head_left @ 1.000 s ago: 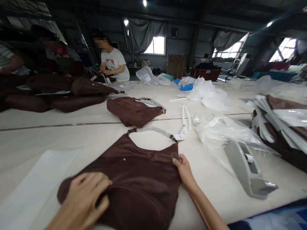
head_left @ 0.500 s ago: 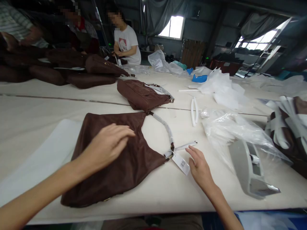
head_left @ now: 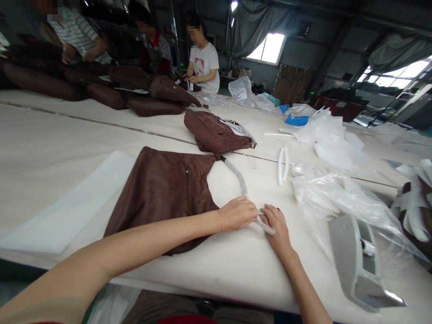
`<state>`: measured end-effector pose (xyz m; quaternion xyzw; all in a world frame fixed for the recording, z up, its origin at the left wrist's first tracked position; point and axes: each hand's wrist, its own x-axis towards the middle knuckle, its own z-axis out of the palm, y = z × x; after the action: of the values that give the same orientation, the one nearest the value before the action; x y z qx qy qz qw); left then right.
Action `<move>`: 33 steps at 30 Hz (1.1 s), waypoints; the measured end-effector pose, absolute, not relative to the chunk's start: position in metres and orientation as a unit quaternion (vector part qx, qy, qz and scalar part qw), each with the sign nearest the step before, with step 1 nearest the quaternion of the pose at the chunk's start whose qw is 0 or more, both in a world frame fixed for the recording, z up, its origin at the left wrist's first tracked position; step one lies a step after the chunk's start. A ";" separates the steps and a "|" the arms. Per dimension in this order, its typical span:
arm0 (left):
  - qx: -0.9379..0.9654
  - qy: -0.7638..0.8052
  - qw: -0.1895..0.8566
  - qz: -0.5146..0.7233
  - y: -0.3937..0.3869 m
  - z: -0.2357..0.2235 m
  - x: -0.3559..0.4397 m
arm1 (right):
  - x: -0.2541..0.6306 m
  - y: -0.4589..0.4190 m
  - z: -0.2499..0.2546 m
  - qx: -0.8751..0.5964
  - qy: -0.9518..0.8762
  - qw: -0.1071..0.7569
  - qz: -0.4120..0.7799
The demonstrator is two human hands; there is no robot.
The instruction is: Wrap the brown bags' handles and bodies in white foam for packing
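A dark brown leather handbag (head_left: 162,193) lies flat on the table, a zip line showing on its face. Its curved handle (head_left: 238,173) is wrapped in clear film. My left hand (head_left: 238,213) is closed at the handle's near end, pinching a thin pale-wrapped strap (head_left: 266,226). Fingers bent, my right hand (head_left: 277,229) meets it from the right and grips the same strap. The ring at that corner of the bag is hidden behind my left hand. Just beyond lies a second brown handbag (head_left: 219,132).
White foam sheet (head_left: 91,198) lies left of the bag. On the right are a grey tape dispenser (head_left: 354,261), crumpled clear plastic (head_left: 330,189) and white foam strips (head_left: 282,165). More brown bags (head_left: 155,106) line the far left, where several people (head_left: 204,63) work.
My left hand has moved right, from above the bag to the handle's end, and closed. My right hand has come in to the strap. The view has shifted left.
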<state>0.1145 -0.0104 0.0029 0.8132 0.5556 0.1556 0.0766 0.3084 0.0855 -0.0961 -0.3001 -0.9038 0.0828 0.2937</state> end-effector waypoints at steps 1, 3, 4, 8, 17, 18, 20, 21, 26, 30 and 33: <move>0.792 0.583 0.077 0.162 -0.008 0.005 0.109 | 0.309 0.085 -0.097 -0.300 -0.903 0.296 0.087; 0.751 0.632 0.083 0.172 -0.008 0.013 0.095 | 0.309 0.084 -0.097 -0.301 -0.901 0.297 0.093; 0.733 0.652 0.087 0.174 -0.009 0.016 0.088 | 0.309 0.084 -0.097 -0.302 -0.900 0.300 0.094; 0.678 0.707 0.106 0.170 -0.018 0.027 0.068 | 0.308 0.082 -0.095 -0.310 -0.894 0.308 0.101; 0.670 0.707 0.162 0.158 -0.037 0.001 0.121 | 0.309 0.082 -0.096 -0.302 -0.892 0.321 0.100; 0.674 0.701 0.165 0.164 -0.037 -0.001 0.122 | 0.309 0.082 -0.095 -0.301 -0.892 0.320 0.106; 0.679 0.690 0.170 0.184 -0.036 -0.001 0.117 | 0.309 0.083 -0.090 -0.301 -0.892 0.312 0.124; 0.679 0.686 0.173 0.198 -0.036 0.001 0.113 | 0.308 0.083 -0.085 -0.304 -0.892 0.308 0.132; 0.674 0.666 0.178 0.266 -0.041 0.019 0.094 | 0.268 0.084 -0.054 -0.365 -0.813 0.305 0.335; 0.704 0.621 0.131 0.317 -0.049 0.027 0.090 | 0.204 0.077 -0.040 -0.336 -0.732 0.319 0.499; 0.731 0.607 0.087 0.300 -0.053 0.028 0.085 | 0.165 0.067 -0.039 -0.258 -0.665 0.310 0.628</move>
<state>0.0854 -0.0533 0.0282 0.7311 0.6067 0.2997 0.0868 0.1646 0.0669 -0.0389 -0.2577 -0.6651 0.6283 0.3105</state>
